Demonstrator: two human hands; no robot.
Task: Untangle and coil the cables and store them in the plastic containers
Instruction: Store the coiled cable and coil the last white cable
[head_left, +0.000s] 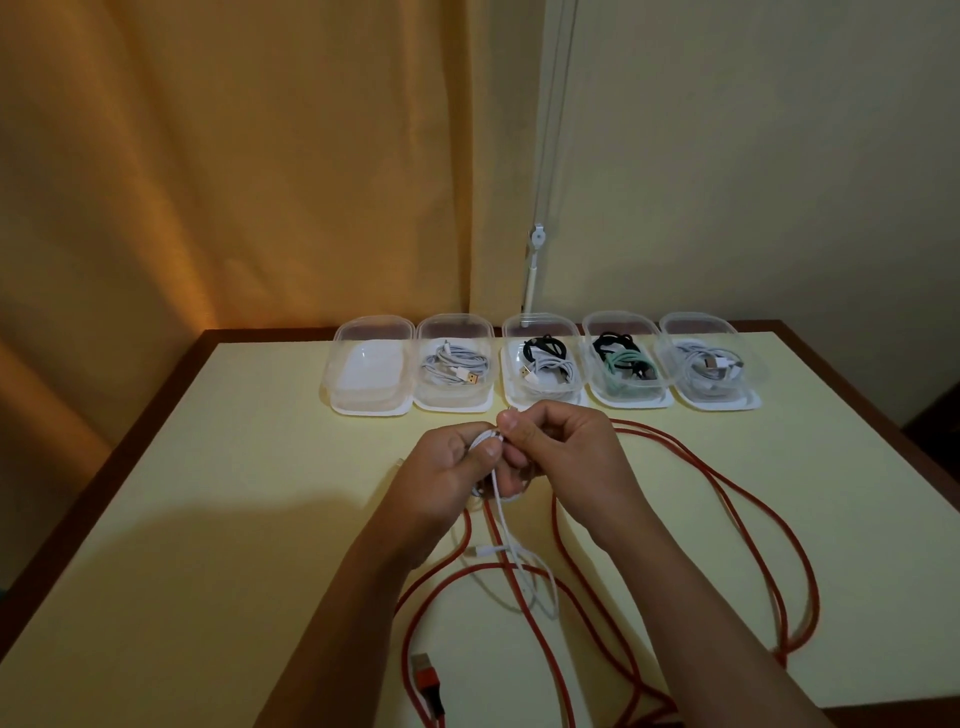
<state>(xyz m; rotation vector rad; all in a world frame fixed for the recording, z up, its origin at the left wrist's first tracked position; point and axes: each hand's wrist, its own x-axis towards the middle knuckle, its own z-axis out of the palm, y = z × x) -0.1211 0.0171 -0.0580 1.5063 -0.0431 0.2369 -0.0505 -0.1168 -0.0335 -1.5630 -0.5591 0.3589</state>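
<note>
Above the table's (218, 519) middle, we see the left hand (447, 467) curled round a small coil of white cable (485, 441), and the right hand (561, 447) pinching its strand. The coil's lower turns are hidden behind the fingers. A red cable (727, 499) loops toward the near edge, partly cut off. Five plastic containers (371, 364) line the far edge before a curtain (234, 156).

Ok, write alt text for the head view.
A person's left hand and right hand coil a thin white charging cable above a pale yellow table. A long red braided cable sprawls loose beneath them. Behind stand five clear plastic containers; the leftmost holds no cable.
</note>
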